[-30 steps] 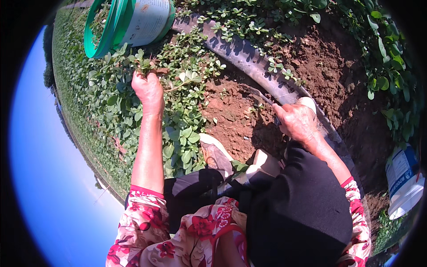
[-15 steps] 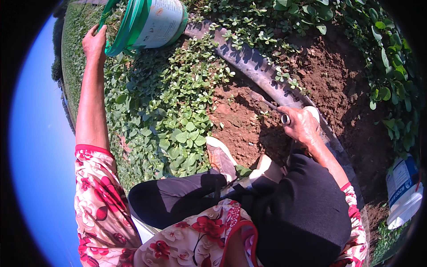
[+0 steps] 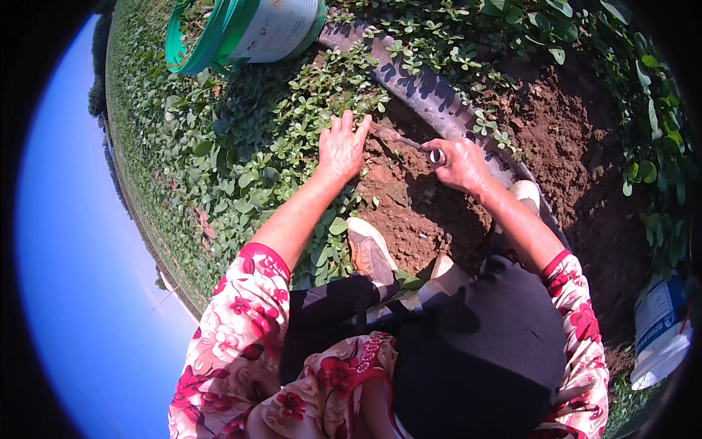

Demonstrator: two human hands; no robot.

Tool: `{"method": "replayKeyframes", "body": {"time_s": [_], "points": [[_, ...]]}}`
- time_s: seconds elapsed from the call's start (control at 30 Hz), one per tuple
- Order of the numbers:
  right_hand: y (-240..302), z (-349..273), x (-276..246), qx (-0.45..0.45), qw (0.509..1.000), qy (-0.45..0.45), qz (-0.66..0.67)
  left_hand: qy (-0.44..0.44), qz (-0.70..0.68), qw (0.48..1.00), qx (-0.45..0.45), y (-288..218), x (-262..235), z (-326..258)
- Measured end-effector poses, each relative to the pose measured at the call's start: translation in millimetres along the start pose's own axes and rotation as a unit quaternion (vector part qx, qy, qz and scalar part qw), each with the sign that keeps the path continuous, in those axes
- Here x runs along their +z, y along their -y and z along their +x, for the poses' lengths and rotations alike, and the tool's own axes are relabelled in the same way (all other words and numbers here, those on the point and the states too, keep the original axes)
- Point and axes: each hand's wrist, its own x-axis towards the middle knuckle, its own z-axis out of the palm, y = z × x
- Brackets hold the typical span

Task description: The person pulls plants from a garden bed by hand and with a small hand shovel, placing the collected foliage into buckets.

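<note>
From where I stand, a green bucket [image 3: 234, 29] occupies the upper left, tipped toward the left, with plant matter inside its mouth. A dark, flat strip [image 3: 431, 95] runs diagonally from beside the bucket down past the right hand [image 3: 462, 164], bordering the work zone. At the far right lies a white-and-blue container [image 3: 662, 314], well apart from both hands. The left shoe [image 3: 369, 249] and right shoe [image 3: 525, 192] bracket the near side, and the dark-clothed knee [image 3: 490, 344] covers the ground below. The working ground is reddish-brown soil [image 3: 402, 190], broken and clodded, with low plants [image 3: 248, 154] densely covering the left side; sky [image 3: 73, 241] fills the left margin. The right hand is curled around a slim hand tool [image 3: 411, 142] (a round metallic end shows at the fist), which points left toward the plant edge; whether its tip contacts soil cannot be determined. The left hand [image 3: 342, 150] is spread, palm down, at that same edge, fingertips just beside the tool's far end. Bare soil between plants and strip provides the clearance, narrowing toward the bucket.
</note>
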Motion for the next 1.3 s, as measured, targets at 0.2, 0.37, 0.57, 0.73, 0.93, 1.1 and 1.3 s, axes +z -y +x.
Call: {"method": "replayKeyframes", "body": {"time_s": [0.2, 0.37, 0.57, 0.73, 0.93, 1.1, 1.3], "points": [[17, 52, 30, -0.056, 0.997, 0.035, -0.047, -0.064, 0.032, 0.997, 0.008, 19, 10, 1], [40, 53, 20, -0.072, 0.991, 0.07, -0.092, -0.065, 0.001, 0.993, 0.101, 72, 23, -20], [49, 10, -36, -0.011, 0.994, 0.078, -0.074, -0.099, -0.074, 0.979, 0.159, 99, 28, -58], [68, 14, -26, -0.03, 0.984, 0.149, -0.095, -0.125, -0.067, 0.989, 0.038, 77, 49, -94], [101, 30, -24, -0.068, 0.966, 0.176, -0.178, -0.115, -0.11, 0.985, 0.065, 57, 56, -99], [112, 29, -15, -0.029, 0.961, 0.185, -0.203, -0.094, -0.057, 0.994, 0.028, 70, 62, -92], [83, 60, 10, -0.016, 0.973, 0.188, -0.135, -0.119, -0.139, 0.983, 0.0, 70, 78, -107]]}}
